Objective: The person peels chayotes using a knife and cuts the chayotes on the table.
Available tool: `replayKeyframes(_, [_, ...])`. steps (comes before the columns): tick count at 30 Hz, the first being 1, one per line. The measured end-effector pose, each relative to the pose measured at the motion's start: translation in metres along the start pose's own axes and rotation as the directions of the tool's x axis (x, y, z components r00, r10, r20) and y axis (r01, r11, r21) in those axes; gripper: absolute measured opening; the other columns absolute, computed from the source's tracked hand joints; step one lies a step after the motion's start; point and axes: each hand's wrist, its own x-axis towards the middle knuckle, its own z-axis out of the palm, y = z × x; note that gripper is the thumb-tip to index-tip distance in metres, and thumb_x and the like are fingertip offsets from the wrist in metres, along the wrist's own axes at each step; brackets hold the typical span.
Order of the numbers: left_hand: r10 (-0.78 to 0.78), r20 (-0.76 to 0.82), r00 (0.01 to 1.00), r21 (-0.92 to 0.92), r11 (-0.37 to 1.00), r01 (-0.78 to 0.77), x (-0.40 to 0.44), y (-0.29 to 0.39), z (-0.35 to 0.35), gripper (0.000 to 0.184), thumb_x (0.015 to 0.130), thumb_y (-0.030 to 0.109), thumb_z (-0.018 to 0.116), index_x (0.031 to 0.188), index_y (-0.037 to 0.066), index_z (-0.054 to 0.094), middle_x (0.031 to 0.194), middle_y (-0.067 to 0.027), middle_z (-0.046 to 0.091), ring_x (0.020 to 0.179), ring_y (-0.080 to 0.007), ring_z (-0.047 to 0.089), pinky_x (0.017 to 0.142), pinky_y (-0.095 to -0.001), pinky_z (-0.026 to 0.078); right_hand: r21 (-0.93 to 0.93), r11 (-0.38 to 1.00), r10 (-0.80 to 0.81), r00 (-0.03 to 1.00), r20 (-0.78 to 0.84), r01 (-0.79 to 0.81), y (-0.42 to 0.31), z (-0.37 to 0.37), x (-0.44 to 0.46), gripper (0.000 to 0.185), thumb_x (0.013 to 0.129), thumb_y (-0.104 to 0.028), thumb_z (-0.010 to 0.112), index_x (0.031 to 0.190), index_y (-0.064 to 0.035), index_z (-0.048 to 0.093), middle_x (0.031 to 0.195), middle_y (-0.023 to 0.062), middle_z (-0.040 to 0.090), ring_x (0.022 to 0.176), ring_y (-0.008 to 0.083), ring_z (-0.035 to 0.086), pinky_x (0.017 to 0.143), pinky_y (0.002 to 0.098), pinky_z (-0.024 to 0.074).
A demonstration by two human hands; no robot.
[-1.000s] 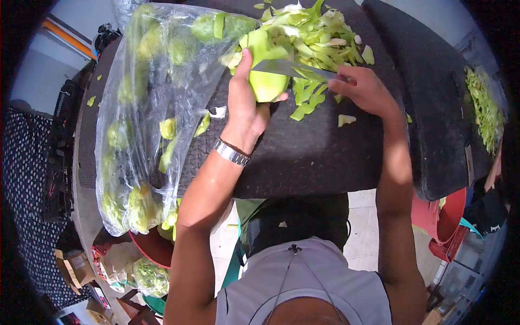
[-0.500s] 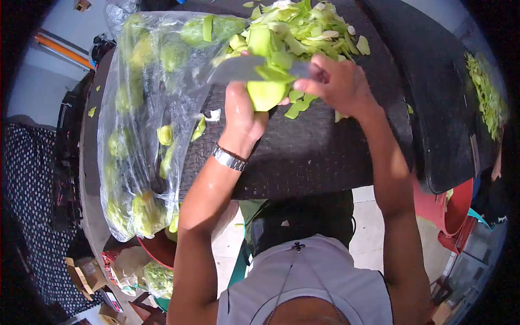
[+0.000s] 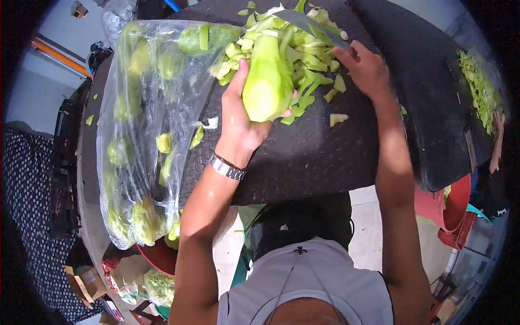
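Note:
A peeled green papaya, pale and glossy, rests lengthwise in my left hand, whose fingers wrap round it from the left and below. My right hand grips a knife with a broad metal blade pointing up and left, apart from the papaya. Most of the knife's handle is hidden in the fingers. Beyond and beside the papaya lies a heap of green and white peelings. A strip of peel lies just to the right of the papaya.
On the left, a clear plastic sheet covers several green fruits on the dark textured table. Over on the right are shredded green pieces and a dark board. Red tubs stand below the table's edge.
My right hand with the knife has moved up and right, off the papaya. The papaya now shows whole in my left hand, and loose peel lies further right on the table.

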Motion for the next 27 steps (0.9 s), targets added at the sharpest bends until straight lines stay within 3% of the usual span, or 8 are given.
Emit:
replayKeyframes(4, [0.068, -0.182, 0.981, -0.142, 0.985, -0.094, 0.000, 0.002, 0.023, 0.059, 0.105, 0.058, 0.046, 0.136, 0.009, 0.057, 0.119, -0.0108, 0.069, 0.106, -0.0285, 0.067, 0.090, -0.0428, 0.056, 0.085, 0.996, 0.001, 1.000, 0.015, -0.002, -0.019, 0.006, -0.011, 0.070, 0.088, -0.076, 0.058, 0.090, -0.0075, 0.067, 0.076, 0.0170, 0.069, 0.079, 0.0402, 0.071, 0.073, 0.0487, 0.0546])
replayKeyframes(8, [0.126, -0.232, 0.965, 0.025, 0.992, -0.124, 0.004, 0.002, 0.006, 0.056, 0.104, 0.056, 0.052, 0.136, 0.010, 0.057, 0.122, -0.0102, 0.069, 0.113, -0.0272, 0.067, 0.098, -0.0417, 0.054, 0.205, 0.976, -0.108, 0.983, 0.148, 0.077, -0.057, 0.011, -0.035, 0.065, 0.086, -0.072, 0.066, 0.087, -0.0068, 0.064, 0.071, 0.0141, 0.068, 0.072, 0.0356, 0.072, 0.067, 0.0457, 0.0550])
replayKeyframes(11, [0.079, -0.225, 0.971, -0.105, 0.989, -0.105, 0.006, 0.000, -0.008, 0.057, 0.104, 0.056, 0.051, 0.137, 0.009, 0.057, 0.123, -0.0104, 0.068, 0.114, -0.0270, 0.066, 0.101, -0.0437, 0.053, 0.300, 0.920, -0.318, 0.927, 0.198, 0.252, -0.079, 0.010, -0.057, 0.061, 0.082, -0.067, 0.074, 0.084, -0.0075, 0.061, 0.068, 0.0113, 0.067, 0.068, 0.0320, 0.072, 0.063, 0.0441, 0.0550])
replayKeyframes(16, [0.156, -0.044, 0.987, -0.004, 0.988, -0.157, 0.008, -0.006, -0.004, 0.062, 0.104, 0.058, 0.047, 0.137, 0.006, 0.058, 0.126, -0.0136, 0.069, 0.109, -0.0269, 0.070, 0.099, -0.0426, 0.055, 0.254, 0.817, -0.555, 0.825, 0.106, 0.517, -0.091, 0.019, -0.072, 0.054, 0.073, -0.047, 0.089, 0.082, -0.0076, 0.054, 0.062, -0.0011, 0.062, 0.053, 0.0175, 0.062, 0.052, 0.0335, 0.0484])
replayKeyframes(19, [0.146, 0.008, 0.989, 0.002, 0.989, -0.146, 0.009, -0.006, -0.005, 0.060, 0.105, 0.056, 0.046, 0.138, 0.006, 0.057, 0.126, -0.0131, 0.069, 0.108, -0.0266, 0.070, 0.100, -0.0416, 0.054, 0.208, 0.818, -0.558, 0.828, 0.059, 0.536, -0.090, 0.021, -0.072, 0.054, 0.074, -0.050, 0.088, 0.081, -0.0082, 0.055, 0.063, -0.0006, 0.062, 0.056, 0.0193, 0.065, 0.053, 0.0351, 0.0497])
replayKeyframes(22, [0.185, -0.088, 0.979, 0.078, 0.981, -0.178, 0.015, -0.009, -0.012, 0.056, 0.106, 0.053, 0.045, 0.135, 0.007, 0.057, 0.122, -0.0121, 0.070, 0.104, -0.0268, 0.070, 0.090, -0.0434, 0.058, 0.117, 0.859, -0.509, 0.855, 0.098, 0.498, -0.085, 0.018, -0.064, 0.067, 0.075, -0.075, 0.074, 0.082, -0.0090, 0.061, 0.065, 0.0062, 0.066, 0.061, 0.0310, 0.071, 0.060, 0.0447, 0.0558])
replayKeyframes(25, [0.161, -0.188, 0.969, 0.277, 0.955, -0.105, 0.003, -0.006, -0.007, 0.050, 0.106, 0.049, 0.049, 0.129, 0.006, 0.059, 0.116, -0.0100, 0.069, 0.100, -0.0240, 0.070, 0.073, -0.0414, 0.060, 0.110, 0.967, -0.244, 0.961, 0.129, 0.230, -0.061, 0.015, -0.039, 0.069, 0.076, -0.079, 0.070, 0.082, -0.0100, 0.061, 0.064, 0.0073, 0.065, 0.062, 0.0306, 0.070, 0.060, 0.0442, 0.0545])
replayKeyframes(27, [0.178, -0.192, 0.965, 0.208, 0.968, -0.137, 0.003, -0.007, 0.004, 0.047, 0.107, 0.049, 0.046, 0.125, 0.007, 0.059, 0.112, -0.0100, 0.069, 0.097, -0.0241, 0.070, 0.067, -0.0415, 0.059, 0.170, 0.958, -0.253, 0.960, 0.123, 0.231, -0.050, 0.012, -0.037, 0.071, 0.077, -0.080, 0.067, 0.083, -0.0099, 0.061, 0.064, 0.0084, 0.065, 0.062, 0.0308, 0.069, 0.060, 0.0455, 0.0537])
